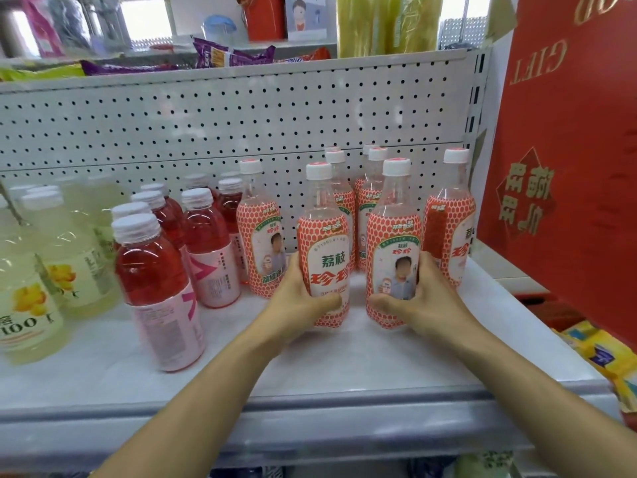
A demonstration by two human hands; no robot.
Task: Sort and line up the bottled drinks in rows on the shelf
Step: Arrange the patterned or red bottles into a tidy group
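Observation:
Two clear lychee soda bottles with red honeycomb labels and white caps stand upright at the shelf's middle. My left hand (299, 298) grips the left bottle (324, 236) low on its label. My right hand (418, 294) grips the right bottle (394, 232) the same way. Several more lychee bottles (450, 215) stand behind and beside them, one (260, 232) further left. Red drink bottles (157, 288) with pink labels form rows to the left. Pale yellow drink bottles (31, 298) fill the far left.
The white shelf (344, 360) has a perforated back panel (206, 125). A red gift box (565, 150) stands against the shelf's right end. Snack bags (227, 56) lie on the shelf above. Yellow packets (606, 353) sit low on the right.

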